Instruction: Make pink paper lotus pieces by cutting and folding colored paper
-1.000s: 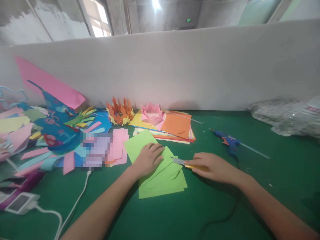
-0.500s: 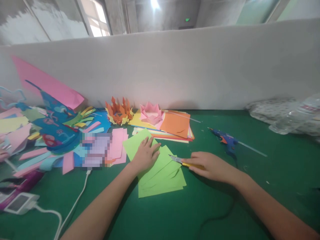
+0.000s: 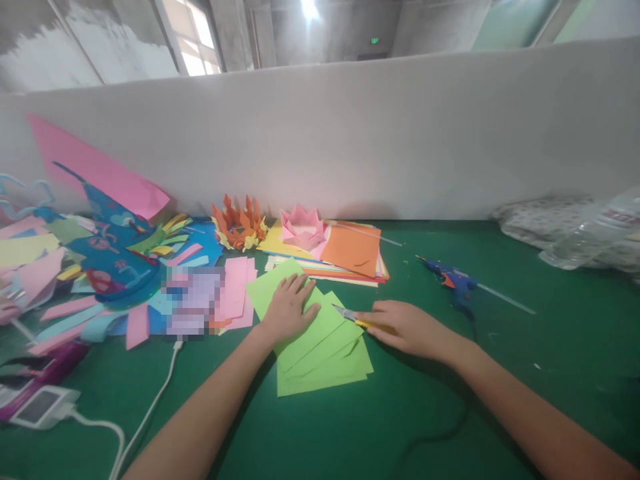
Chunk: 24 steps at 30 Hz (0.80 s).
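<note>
Several light-green paper sheets (image 3: 320,357) lie overlapped and fanned out in front of me. My left hand (image 3: 291,308) rests on the upper sheets with its fingers stretched out, pressing them flat. In my right hand (image 3: 403,325) is a yellow utility knife (image 3: 367,324), its fingers wrapped round the handle. The knife's grey blade points left and lies over the right edge of the green paper; whether it touches the paper I cannot tell.
Behind the sheets are a coloured paper stack (image 3: 353,247), a pink paper crown (image 3: 302,228) and an orange crown (image 3: 241,223). A blue glue gun (image 3: 456,280) lies right, a plastic bottle (image 3: 595,230) beyond. Left are a blue hat (image 3: 117,260) and a white cable (image 3: 159,393).
My right hand has moved slightly left with the knife, so the blade sits a little farther over the green paper. My left hand stays on the sheets, fingers slightly shifted.
</note>
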Tool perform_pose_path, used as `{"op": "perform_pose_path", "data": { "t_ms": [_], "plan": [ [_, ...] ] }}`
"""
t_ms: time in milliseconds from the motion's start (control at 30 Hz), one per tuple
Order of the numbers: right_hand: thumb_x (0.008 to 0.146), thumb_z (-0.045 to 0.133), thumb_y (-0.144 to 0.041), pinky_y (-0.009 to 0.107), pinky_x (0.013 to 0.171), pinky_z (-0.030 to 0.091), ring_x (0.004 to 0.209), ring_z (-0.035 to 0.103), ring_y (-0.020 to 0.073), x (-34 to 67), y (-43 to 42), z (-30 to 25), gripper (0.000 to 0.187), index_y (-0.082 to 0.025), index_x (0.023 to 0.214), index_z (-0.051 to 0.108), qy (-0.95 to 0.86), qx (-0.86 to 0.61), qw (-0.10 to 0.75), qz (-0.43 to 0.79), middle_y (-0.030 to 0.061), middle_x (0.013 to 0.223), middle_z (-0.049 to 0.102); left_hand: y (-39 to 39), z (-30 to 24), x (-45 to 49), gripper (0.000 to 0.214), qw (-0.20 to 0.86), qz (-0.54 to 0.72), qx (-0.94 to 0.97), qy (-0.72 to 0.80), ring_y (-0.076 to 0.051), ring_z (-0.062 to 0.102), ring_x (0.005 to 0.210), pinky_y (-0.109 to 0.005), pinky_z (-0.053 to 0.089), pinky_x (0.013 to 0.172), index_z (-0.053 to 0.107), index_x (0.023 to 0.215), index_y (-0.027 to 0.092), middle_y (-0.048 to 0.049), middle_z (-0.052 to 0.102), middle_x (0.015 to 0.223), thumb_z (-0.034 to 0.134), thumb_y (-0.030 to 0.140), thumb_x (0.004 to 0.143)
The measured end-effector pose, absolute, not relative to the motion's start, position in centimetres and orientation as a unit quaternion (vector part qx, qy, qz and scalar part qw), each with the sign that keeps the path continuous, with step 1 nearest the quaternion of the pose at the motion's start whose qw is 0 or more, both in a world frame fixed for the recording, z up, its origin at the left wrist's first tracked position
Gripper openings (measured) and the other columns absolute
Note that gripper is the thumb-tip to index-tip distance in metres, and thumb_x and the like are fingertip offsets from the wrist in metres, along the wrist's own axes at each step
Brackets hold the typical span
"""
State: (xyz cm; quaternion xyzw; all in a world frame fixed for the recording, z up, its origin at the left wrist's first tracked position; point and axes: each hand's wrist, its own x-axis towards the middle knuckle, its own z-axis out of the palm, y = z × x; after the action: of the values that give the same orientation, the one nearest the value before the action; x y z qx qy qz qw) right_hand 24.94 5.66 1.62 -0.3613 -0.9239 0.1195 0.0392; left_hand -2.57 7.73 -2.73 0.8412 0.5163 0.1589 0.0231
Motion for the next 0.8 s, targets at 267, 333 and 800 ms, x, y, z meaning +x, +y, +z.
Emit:
{"op": "perform_pose_path", "data": {
  "t_ms": [267,333,800],
  "plan": [
    [0.094,0.038,-0.033,0.024,0.060,0.035,0.070,0.053,0.0161,24.5,6.0,1.5,0.037,-0.028,0.124,0.058,-0.925,-0.360,0.060,0.104,0.0051,0.079,0.057,7.8,-3.3,-2.6,0.053,0.036,0.153,0.831,0.534,-0.031,0.024,0.138,-0.053,0.024,0.109,0.043,0.134,0.023,-0.0107,0.030,0.149,0.041,0.051,0.089],
    [0.094,0.038,-0.033,0.024,0.060,0.035,0.070,0.053,0.0160,24.5,6.0,1.5,0.037,-0.028,0.125,0.057,-0.925,-0.360,0.061,0.107,0.0050,0.079,0.057,7.8,-3.3,-2.6,0.053,0.032,0.157,0.832,0.531,-0.031,0.024,0.137,-0.053,0.025,0.108,0.044,0.134,0.023,-0.0103,0.031,0.149,0.042,0.051,0.089],
    [0.091,0.046,-0.031,0.024,0.066,0.037,0.077,0.054,0.0160,26.9,6.1,2.0,0.037,-0.034,0.126,0.055,-0.919,-0.349,0.043,0.180,0.0033,0.085,0.057,7.4,-1.4,-2.5,0.037,0.027,0.173,0.862,0.476,-0.024,0.051,0.103,-0.040,0.044,0.091,0.060,0.119,0.019,-0.0080,0.058,0.120,0.041,0.038,0.093]
  ]
}}
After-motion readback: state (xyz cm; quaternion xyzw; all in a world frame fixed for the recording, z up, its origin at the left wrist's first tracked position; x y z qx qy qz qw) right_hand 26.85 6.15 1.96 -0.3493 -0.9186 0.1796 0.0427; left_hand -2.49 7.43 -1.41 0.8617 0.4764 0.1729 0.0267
